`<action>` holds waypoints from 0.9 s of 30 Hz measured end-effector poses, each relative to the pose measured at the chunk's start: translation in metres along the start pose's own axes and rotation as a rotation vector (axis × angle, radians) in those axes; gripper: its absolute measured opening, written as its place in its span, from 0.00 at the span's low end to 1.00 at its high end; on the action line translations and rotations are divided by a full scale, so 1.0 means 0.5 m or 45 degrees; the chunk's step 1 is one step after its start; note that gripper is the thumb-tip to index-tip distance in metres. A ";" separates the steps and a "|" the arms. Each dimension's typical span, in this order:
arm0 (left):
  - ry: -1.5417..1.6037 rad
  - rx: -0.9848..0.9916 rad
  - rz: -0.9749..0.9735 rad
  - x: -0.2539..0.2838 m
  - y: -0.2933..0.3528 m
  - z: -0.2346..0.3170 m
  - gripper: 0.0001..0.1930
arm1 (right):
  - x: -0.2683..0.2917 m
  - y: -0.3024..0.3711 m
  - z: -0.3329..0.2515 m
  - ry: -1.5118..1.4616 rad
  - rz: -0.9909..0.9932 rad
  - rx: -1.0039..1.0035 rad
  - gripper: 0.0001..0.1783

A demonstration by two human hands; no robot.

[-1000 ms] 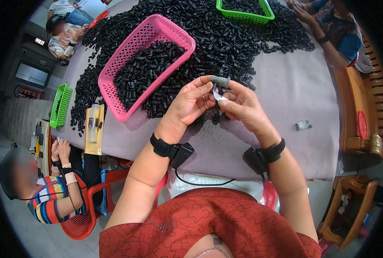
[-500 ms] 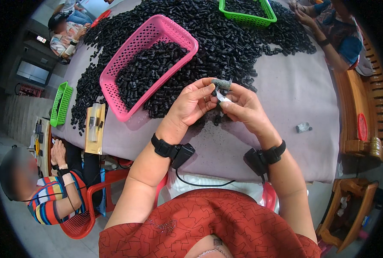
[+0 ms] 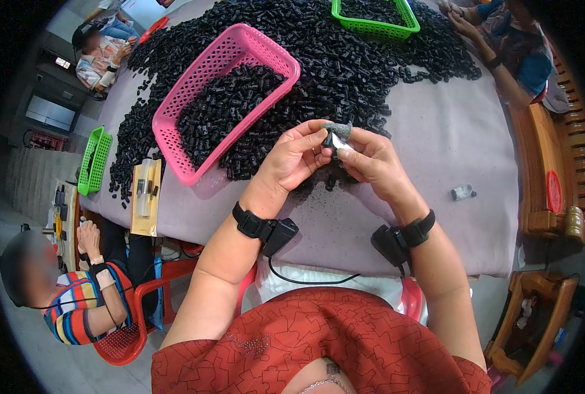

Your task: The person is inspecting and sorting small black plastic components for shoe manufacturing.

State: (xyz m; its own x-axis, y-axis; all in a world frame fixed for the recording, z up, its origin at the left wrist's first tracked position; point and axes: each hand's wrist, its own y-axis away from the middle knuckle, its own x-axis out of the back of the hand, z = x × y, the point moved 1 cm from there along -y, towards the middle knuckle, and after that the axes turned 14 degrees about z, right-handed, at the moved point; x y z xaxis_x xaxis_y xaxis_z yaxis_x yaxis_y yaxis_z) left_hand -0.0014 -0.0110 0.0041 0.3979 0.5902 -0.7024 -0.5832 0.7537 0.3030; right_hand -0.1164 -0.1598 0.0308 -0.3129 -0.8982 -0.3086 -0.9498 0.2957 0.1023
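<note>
Grey-clothed, the worktop (image 3: 450,134) bears heaped black parts (image 3: 325,72), wooden furniture (image 3: 547,161) beyond its right edge. Toward the worktop's near edge, the left hand (image 3: 290,157) pinches one black part (image 3: 328,140); the right hand (image 3: 379,165) grips a small white object (image 3: 340,142).

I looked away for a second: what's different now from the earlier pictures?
The grey covering at the left hand's fingertips sits slightly lower. The co-worker's hands at left shifted slightly down and leftward. Nothing visibly taken up or let go: the right hand keeps its pale, pointed piece. The pink basket and black heap stayed put.
</note>
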 end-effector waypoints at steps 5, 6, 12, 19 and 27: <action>0.005 -0.037 0.010 0.002 -0.001 -0.002 0.12 | -0.003 0.001 0.001 -0.070 -0.064 0.000 0.23; 0.005 -0.039 0.012 0.002 -0.001 -0.002 0.12 | -0.005 0.003 0.004 -0.072 -0.083 0.008 0.24; -0.010 -0.042 0.048 -0.005 0.001 0.001 0.13 | -0.010 0.006 0.001 -0.047 -0.100 0.010 0.28; 0.098 0.048 0.007 0.002 -0.004 -0.002 0.11 | -0.004 0.004 0.004 -0.123 -0.121 -0.017 0.25; 0.113 0.090 0.033 -0.011 -0.001 -0.002 0.11 | -0.008 0.006 0.000 -0.099 -0.060 -0.026 0.24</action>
State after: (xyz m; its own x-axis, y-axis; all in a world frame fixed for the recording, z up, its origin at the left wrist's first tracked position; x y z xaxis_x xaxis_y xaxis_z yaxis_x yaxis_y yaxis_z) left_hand -0.0041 -0.0152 0.0071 0.3176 0.5842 -0.7469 -0.5395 0.7591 0.3643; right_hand -0.1179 -0.1552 0.0326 -0.2674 -0.8828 -0.3863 -0.9636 0.2459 0.1050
